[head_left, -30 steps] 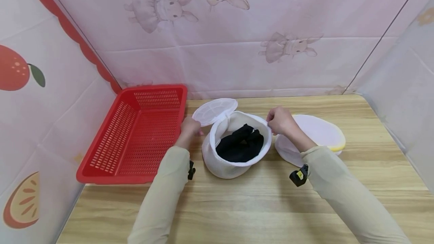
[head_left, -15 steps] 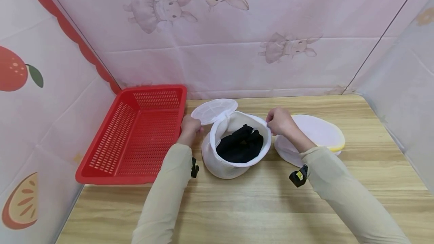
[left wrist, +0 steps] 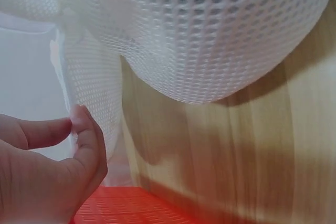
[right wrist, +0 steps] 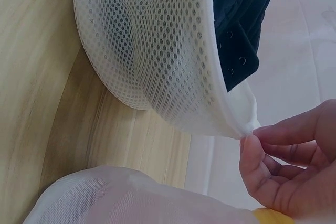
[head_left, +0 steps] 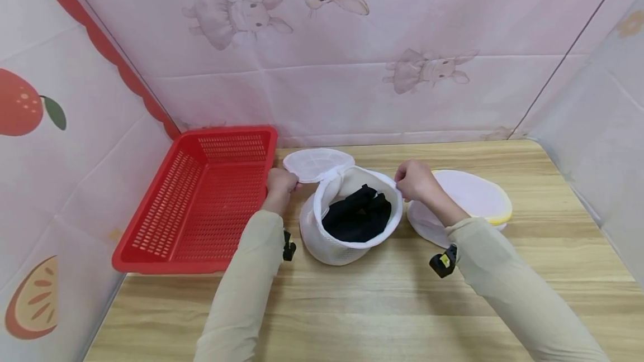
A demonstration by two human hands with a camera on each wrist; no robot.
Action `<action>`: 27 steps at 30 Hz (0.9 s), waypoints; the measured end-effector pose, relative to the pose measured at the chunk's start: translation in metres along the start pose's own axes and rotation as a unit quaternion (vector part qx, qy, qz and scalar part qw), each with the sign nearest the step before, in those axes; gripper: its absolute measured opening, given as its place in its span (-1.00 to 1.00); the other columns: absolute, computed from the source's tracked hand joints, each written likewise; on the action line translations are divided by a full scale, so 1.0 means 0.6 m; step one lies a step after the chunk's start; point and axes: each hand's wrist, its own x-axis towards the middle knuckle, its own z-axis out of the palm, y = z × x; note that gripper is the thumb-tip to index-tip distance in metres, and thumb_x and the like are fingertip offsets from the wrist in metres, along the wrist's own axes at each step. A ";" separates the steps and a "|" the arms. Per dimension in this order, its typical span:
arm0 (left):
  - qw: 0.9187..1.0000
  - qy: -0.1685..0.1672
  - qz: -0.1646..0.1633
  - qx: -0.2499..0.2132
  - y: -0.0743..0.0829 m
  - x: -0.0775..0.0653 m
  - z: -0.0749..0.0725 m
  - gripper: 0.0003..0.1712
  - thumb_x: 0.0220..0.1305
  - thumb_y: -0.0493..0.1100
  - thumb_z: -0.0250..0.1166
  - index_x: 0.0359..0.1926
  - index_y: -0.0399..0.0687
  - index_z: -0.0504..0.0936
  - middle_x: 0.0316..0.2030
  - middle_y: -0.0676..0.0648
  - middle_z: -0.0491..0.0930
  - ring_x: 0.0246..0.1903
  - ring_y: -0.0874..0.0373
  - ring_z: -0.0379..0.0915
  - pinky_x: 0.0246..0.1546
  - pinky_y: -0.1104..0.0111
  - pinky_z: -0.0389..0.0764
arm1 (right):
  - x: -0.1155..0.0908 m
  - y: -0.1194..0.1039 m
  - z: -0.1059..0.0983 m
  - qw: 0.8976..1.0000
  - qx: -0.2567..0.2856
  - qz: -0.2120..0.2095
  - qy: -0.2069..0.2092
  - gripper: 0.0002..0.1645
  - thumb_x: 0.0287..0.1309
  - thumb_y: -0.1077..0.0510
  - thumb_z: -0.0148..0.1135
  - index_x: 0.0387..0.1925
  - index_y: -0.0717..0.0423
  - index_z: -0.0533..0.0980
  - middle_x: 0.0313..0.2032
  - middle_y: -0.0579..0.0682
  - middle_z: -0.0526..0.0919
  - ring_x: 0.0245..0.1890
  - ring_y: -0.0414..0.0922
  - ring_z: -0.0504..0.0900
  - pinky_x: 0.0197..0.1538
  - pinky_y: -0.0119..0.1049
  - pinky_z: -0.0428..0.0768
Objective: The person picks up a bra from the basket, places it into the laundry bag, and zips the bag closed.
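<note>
A round white mesh laundry bag (head_left: 334,244) stands upright on the table with its top unfastened. Inside lies a folded black bra (head_left: 357,219); metal eyes show on its band (right wrist: 239,56) in the right wrist view. The bag's round lid (head_left: 318,164) is folded back toward the wall. My left hand (head_left: 282,181) pinches the lid's edge between thumb and fingers, as the left wrist view (left wrist: 58,161) also shows. On the opposite side, my right hand (head_left: 415,177) pinches the bag's rim, thumb against forefinger.
A red plastic basket (head_left: 193,266) with slotted walls stands at the left, close beside my left hand. Another white mesh bag with yellow trim (head_left: 473,194) lies at the right, partly under my right forearm. A printed curtain (head_left: 327,99) hangs behind the wooden table (head_left: 362,317).
My left hand has shifted slightly up and left, and the lid has swung farther back and now lies flatter. The right hand stays on the rim.
</note>
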 end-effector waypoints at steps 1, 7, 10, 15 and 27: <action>1.000 -0.002 0.007 0.001 -0.001 0.004 0.001 -0.90 -0.11 -0.43 0.12 -0.54 -0.27 0.56 -0.68 -0.12 0.55 -0.66 0.09 0.51 -0.69 0.39 0.43 | 0.000 0.000 0.000 1.000 0.000 -0.001 0.000 -0.85 -0.11 0.48 -0.03 -0.51 0.37 0.48 -0.66 0.07 0.47 -0.73 -0.17 0.50 -0.64 -0.43 0.51; 0.998 -0.016 -0.014 -0.055 0.053 -0.067 -0.034 -0.75 -0.01 -0.50 0.12 -0.22 -0.35 0.48 -0.55 -0.13 0.46 -0.75 0.22 0.38 -0.70 0.48 0.45 | 0.003 0.001 0.001 1.000 0.002 -0.002 -0.004 -0.85 -0.10 0.48 -0.04 -0.50 0.37 0.48 -0.62 0.09 0.48 -0.74 -0.20 0.49 -0.63 -0.42 0.53; 0.994 -0.025 -0.011 -0.102 0.064 -0.081 -0.043 -0.71 0.03 -0.53 0.12 -0.15 -0.36 0.47 -0.43 -0.13 0.42 -0.69 0.23 0.38 -0.70 0.55 0.45 | 0.003 0.001 0.001 1.000 0.007 0.002 -0.006 -0.86 -0.09 0.48 -0.03 -0.49 0.37 0.47 -0.62 0.08 0.48 -0.73 -0.21 0.48 -0.62 -0.42 0.54; 0.989 -0.020 0.016 -0.143 0.068 -0.073 -0.043 -0.71 0.02 -0.55 0.15 -0.17 -0.36 0.50 -0.34 -0.18 0.46 -0.57 0.14 0.42 -0.66 0.58 0.48 | 0.002 -0.001 0.000 1.000 0.022 0.007 -0.006 -0.86 -0.07 0.47 -0.03 -0.48 0.38 0.48 -0.66 0.05 0.46 -0.74 -0.23 0.47 -0.62 -0.43 0.54; 0.986 -0.042 0.050 -0.152 0.095 -0.095 -0.069 -0.76 0.14 -0.48 0.14 -0.12 -0.32 0.51 -0.15 -0.33 0.49 -0.33 -0.06 0.58 -0.46 0.48 0.59 | 0.002 -0.001 0.000 0.999 0.041 0.016 -0.009 -0.83 -0.06 0.46 -0.06 -0.46 0.40 0.48 -0.64 0.09 0.49 -0.75 -0.23 0.46 -0.58 -0.37 0.57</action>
